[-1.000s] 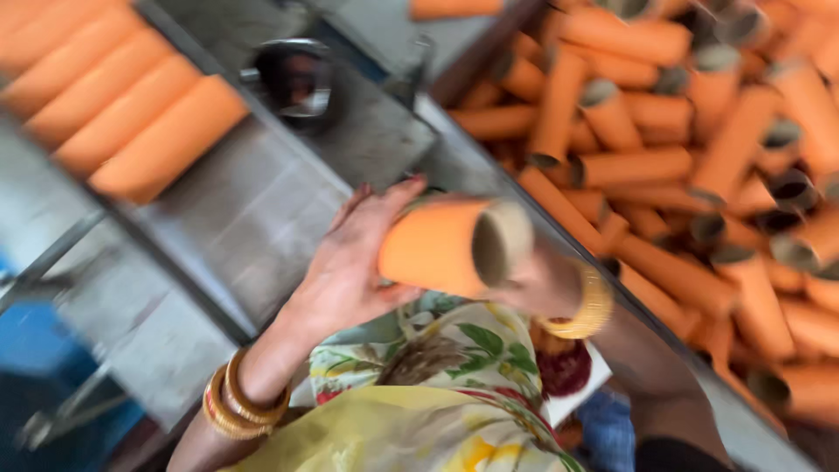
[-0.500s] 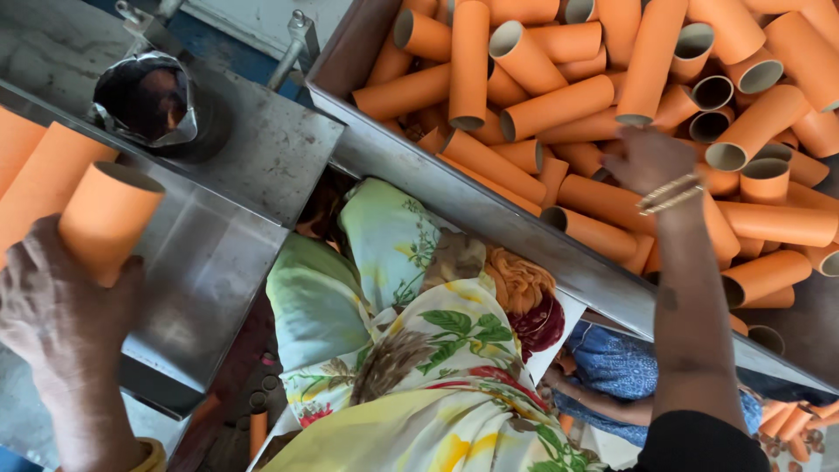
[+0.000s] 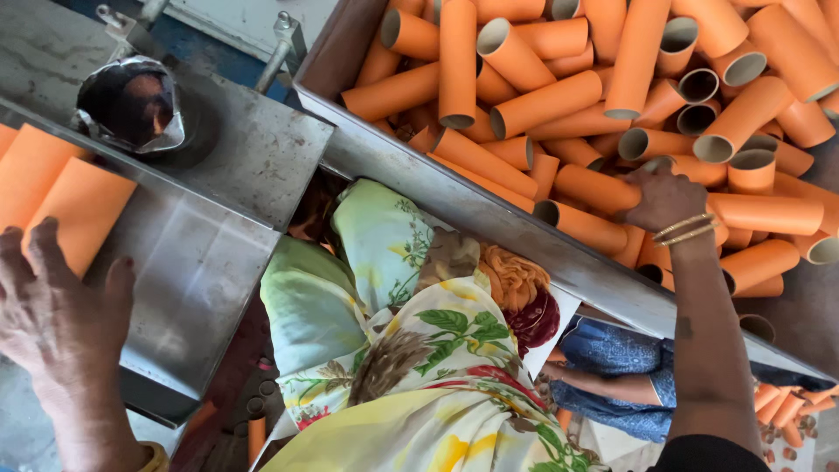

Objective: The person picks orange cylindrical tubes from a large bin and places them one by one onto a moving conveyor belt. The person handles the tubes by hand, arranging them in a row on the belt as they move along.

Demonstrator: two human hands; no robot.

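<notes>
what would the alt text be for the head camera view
The right hand grips an orange tube in a metal bin of orange tubes, while the left hand rests on an orange tube on a steel tray.

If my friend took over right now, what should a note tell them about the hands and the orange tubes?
Left hand: open, fingers spread on an orange tube lying in the metal tray.
Right hand: reaching into the bin, closing on one tube from the tube pile; grip not clear.
Done: two tubes lie side by side in the tray.
Left: the bin holds many loose tubes.
</notes>
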